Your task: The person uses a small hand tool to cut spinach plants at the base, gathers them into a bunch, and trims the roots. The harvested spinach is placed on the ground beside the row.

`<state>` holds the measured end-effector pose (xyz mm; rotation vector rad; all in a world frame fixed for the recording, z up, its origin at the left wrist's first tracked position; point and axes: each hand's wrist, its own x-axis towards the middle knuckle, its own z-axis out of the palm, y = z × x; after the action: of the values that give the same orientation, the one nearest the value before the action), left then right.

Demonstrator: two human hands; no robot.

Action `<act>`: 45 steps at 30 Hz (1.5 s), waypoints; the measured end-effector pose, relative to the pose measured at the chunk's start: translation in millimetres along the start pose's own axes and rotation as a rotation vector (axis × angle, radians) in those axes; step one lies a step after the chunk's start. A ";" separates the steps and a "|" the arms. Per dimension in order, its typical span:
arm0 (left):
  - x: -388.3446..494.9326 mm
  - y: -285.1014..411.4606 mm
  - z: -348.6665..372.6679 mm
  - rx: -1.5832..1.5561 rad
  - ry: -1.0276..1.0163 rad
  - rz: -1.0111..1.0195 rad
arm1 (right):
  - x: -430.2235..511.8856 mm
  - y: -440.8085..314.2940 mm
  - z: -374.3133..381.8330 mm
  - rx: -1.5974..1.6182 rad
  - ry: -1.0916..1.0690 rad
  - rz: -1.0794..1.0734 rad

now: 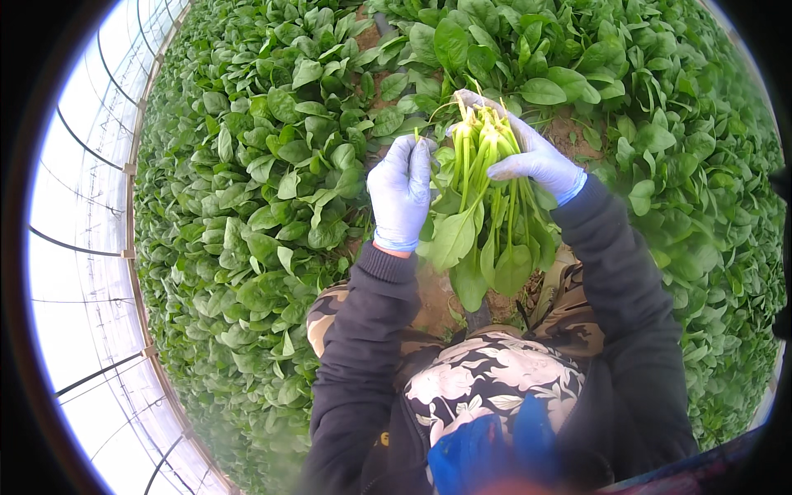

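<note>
My right hand (pixel 538 151), in a pale disposable glove, grips a bunch of spinach (pixel 489 216). The bunch hangs upside down, its pale root ends (pixel 486 117) at the top and the broad leaves below. Soil marks the glove's fingers and thumb. Just left of the bunch, my left hand (pixel 402 185), gloved alike, has its thumb and forefinger pinched on a thin green stem (pixel 416 133), whose tip sticks up above the fingers. Where that stem leads below the hand is hard to make out.
Dense spinach plants (pixel 260 185) grow on both sides and ahead. Bare soil (pixel 436 297) shows between my knees beneath the bunch. At the left stands a translucent greenhouse wall (pixel 80 247) with curved ribs. A dark strip (pixel 383 25) runs between the rows at the top.
</note>
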<state>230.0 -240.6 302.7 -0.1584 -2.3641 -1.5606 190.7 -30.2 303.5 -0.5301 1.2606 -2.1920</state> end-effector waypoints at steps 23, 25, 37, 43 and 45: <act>1.9 5.4 13.8 -0.692 -0.059 -0.047 | 1.1 6.3 26.7 -0.001 0.017 0.124; -0.4 6.9 16.5 -0.798 -0.048 -0.132 | 1.8 8.6 28.5 0.029 -0.002 0.127; 16.0 5.6 -9.2 -0.668 0.142 -0.232 | 6.2 16.7 16.7 -0.006 0.065 0.115; 8.5 6.4 -7.8 -0.116 0.018 -0.047 | 5.8 20.4 20.2 0.003 0.135 0.068; 4.1 8.5 -3.8 0.151 -0.046 0.186 | 7.2 23.4 22.2 -0.047 0.149 0.033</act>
<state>229.0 -240.9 312.8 -0.3729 -2.4130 -1.3013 204.2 -58.9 294.2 -0.3669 1.3907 -2.2136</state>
